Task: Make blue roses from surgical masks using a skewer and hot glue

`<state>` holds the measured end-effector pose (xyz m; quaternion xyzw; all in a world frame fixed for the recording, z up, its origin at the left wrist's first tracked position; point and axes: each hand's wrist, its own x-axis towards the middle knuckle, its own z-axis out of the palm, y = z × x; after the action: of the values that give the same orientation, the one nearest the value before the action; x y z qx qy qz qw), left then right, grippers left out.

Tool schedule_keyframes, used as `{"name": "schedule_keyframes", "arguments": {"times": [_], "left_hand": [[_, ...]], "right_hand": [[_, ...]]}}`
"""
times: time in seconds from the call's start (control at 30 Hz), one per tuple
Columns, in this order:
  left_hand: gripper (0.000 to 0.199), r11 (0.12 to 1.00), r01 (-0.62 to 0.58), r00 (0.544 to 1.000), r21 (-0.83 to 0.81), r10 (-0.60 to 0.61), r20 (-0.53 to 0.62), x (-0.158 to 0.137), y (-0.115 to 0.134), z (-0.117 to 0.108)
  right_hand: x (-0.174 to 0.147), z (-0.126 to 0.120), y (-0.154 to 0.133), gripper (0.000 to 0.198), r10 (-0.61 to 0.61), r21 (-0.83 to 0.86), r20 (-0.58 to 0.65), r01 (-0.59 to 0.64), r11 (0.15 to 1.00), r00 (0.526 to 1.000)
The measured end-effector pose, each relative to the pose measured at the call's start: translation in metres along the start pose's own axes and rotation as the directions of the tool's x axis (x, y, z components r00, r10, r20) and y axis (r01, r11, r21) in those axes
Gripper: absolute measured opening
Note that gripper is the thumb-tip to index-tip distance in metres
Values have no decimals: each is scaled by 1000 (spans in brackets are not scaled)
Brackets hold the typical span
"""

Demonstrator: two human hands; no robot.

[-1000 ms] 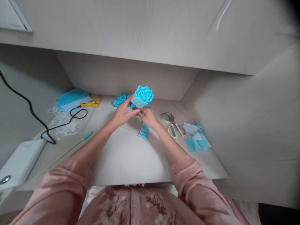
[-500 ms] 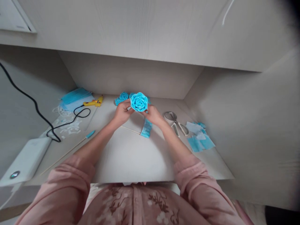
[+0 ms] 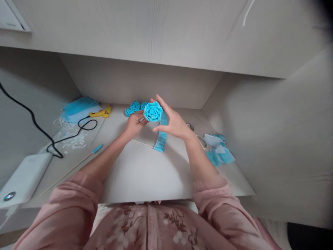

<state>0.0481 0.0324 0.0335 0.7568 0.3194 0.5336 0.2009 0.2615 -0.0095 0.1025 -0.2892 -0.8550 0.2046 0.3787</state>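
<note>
Sleeves: pink [image 3: 66,203], pushed up, both forearms reaching over the pale desk [image 3: 148,177].
White box [image 3: 26,173]: at the desk's left front, a round dark display near its end.
Stick [image 3: 69,172]: slanting between the white box and the left forearm, a blue bud [image 3: 97,149] on its far end.
Scraps [image 3: 223,157]: blue and white, overlapping on the right side.
Thin rod [image 3: 143,143]: lying in the middle, its right end at the pleated blue strip [image 3: 160,142].
Scissors [image 3: 201,141]: right of the strip, largely hidden by the right forearm.
Left hand [image 3: 135,124]: fingers closed on the rose from the left, partly hidden behind it.
Right hand [image 3: 178,124]: thumb and fingers spread wide around the rose's right side; whether they touch it, I cannot tell.
Rose [image 3: 153,111]: blue, raised between the hands, bloom facing the viewer.
Bits [image 3: 75,141]: white, scattered at left beside the black cord [image 3: 31,113].
Gun [image 3: 101,113]: yellow, lying right of the masks [image 3: 81,107].
Other roses [image 3: 134,108]: behind the left hand, near the back panel [image 3: 140,80].
</note>
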Motion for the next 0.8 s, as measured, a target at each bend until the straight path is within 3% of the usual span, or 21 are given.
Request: {"name": "schedule_keyframes", "arguments": {"times": [0.13, 0.3, 0.57, 0.8], "left_hand": [[44, 1000, -2, 1000, -21, 3, 30, 0, 5, 1], [48, 995, 67, 995, -69, -61, 78, 2, 16, 0], [49, 993, 36, 999, -111, -33, 30, 0, 12, 4], [44, 995, 21, 998, -102, -26, -49, 1, 13, 0]], "right_hand": [[0, 6, 2, 97, 55, -41, -78, -58, 997, 995], [-1, 4, 6, 97, 71, -61, -168, -82, 995, 983], [0, 9, 3, 92, 77, 5, -133, -77, 997, 988], [1, 9, 2, 117, 19, 94, -91, -11, 995, 996]]}}
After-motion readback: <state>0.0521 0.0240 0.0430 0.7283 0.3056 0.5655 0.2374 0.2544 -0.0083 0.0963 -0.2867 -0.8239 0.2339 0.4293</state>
